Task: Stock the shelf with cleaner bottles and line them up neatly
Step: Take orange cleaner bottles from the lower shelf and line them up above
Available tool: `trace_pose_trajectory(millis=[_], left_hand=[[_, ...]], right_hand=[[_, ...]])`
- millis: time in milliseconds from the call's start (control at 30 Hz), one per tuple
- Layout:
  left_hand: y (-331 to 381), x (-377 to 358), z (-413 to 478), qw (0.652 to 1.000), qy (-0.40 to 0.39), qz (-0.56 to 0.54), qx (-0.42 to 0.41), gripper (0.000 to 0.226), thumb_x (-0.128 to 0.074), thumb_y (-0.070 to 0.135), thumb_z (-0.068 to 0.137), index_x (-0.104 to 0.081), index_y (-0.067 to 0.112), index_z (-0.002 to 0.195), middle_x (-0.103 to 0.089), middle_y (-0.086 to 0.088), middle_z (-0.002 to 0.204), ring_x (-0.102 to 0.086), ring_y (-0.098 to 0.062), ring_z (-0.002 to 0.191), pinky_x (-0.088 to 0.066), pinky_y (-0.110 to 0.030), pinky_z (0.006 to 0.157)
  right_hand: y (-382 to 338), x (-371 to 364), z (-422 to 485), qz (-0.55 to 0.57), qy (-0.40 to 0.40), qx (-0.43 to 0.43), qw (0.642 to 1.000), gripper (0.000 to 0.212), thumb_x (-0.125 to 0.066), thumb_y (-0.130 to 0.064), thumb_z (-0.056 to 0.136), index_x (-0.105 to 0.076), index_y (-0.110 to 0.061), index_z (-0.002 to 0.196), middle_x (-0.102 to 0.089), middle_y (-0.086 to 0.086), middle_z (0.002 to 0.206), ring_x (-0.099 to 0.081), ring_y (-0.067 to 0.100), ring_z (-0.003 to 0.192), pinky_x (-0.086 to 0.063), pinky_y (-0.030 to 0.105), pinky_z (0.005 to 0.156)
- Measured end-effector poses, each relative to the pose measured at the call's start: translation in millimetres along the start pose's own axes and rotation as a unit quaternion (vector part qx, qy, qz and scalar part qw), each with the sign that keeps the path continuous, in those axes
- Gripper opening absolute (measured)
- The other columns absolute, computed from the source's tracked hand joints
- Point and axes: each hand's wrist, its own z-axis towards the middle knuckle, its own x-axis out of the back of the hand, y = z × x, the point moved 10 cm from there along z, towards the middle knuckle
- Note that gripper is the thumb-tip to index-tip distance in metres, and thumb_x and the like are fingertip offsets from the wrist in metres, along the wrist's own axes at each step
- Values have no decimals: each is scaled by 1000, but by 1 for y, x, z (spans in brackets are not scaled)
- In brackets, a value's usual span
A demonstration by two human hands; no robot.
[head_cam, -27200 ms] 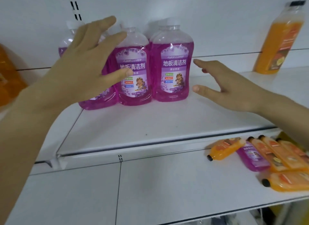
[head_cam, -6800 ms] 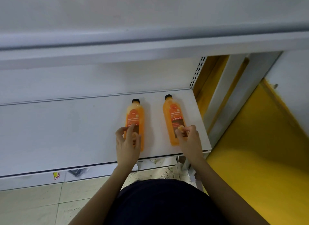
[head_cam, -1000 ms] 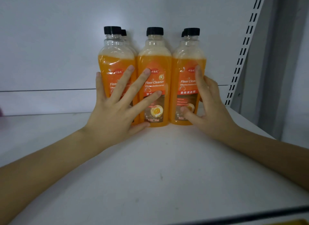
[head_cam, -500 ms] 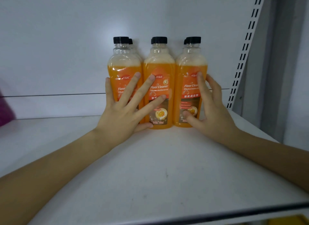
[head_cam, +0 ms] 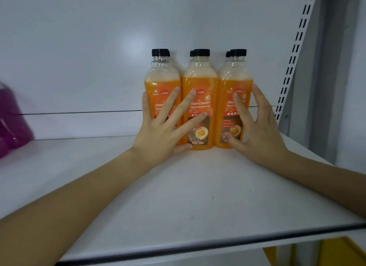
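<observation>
Three orange floor cleaner bottles with black caps stand upright in a tight row at the back of the white shelf (head_cam: 198,196): left bottle (head_cam: 161,83), middle bottle (head_cam: 200,81), right bottle (head_cam: 237,79). More black caps peek out behind them, so a second row stands there, mostly hidden. My left hand (head_cam: 162,131) lies flat with spread fingers across the fronts of the left and middle bottles. My right hand (head_cam: 255,131) touches the right bottle's front and right side with straight spread fingers.
A purple cleaner bottle (head_cam: 11,119) shows blurred at the far left of the same shelf. A slotted upright rail (head_cam: 295,54) and grey post bound the shelf on the right. The shelf's front edge (head_cam: 217,246) runs low across the view, with yellow below.
The view has shifted so the bottles sit lower and further right in frame, and the purple bottle came into sight. My hands stay on the orange bottles; the right fingers spread wider.
</observation>
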Motion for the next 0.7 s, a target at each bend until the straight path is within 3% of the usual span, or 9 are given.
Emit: trace_pose_trajectory(millis=[67, 167, 300, 467, 567, 700], left_hand=[[-3, 6, 2, 999, 21, -37, -6, 79, -56, 69, 75, -36, 31, 141, -42, -13, 143, -39, -39, 131, -26, -74, 93], [-12, 14, 4, 996, 57, -67, -10, 58, -45, 59, 88, -47, 26, 135, -47, -14, 139, -41, -38, 129, -23, -74, 95], [-31, 15, 4, 995, 89, -38, -15, 55, -43, 53, 91, -48, 20, 135, -46, -16, 139, -40, -37, 130, -24, -71, 97], [-49, 6, -2, 998, 63, -29, -2, 60, -42, 55, 91, -41, 19, 140, -38, -19, 144, -34, -41, 132, -28, -67, 100], [-48, 0, -2, 999, 42, -23, -13, 61, -36, 57, 92, -40, 20, 140, -37, -19, 145, -35, -41, 132, -30, -64, 101], [-49, -3, 0, 1000, 24, -1, -15, 63, -33, 58, 93, -38, 19, 141, -37, -19, 145, -35, -40, 132, -30, -64, 100]], right_hand=[[-7, 4, 0, -30, 10, 42, 999, 74, -52, -46, 83, -16, -18, 142, -9, 20, 148, -12, 39, 137, -12, 50, 109], [-34, 10, -4, -101, 32, 182, 978, 61, -48, -40, 87, -27, -18, 139, -17, 16, 146, -19, 37, 136, -17, 53, 112], [-68, 9, -3, -161, 38, 316, 934, 56, -49, -33, 88, -32, -21, 140, -31, 14, 147, -30, 36, 136, -27, 55, 109], [-71, -5, 0, -197, -12, 340, 919, 63, -60, -34, 85, -34, -20, 141, -34, 15, 145, -34, 38, 133, -32, 60, 104], [-66, -10, 1, -219, -11, 344, 913, 60, -52, -33, 89, -30, -22, 143, -27, 13, 147, -28, 37, 135, -29, 59, 106], [-66, -13, 2, -226, -15, 346, 911, 57, -47, -34, 89, -32, -20, 143, -30, 14, 147, -30, 38, 134, -29, 61, 104]])
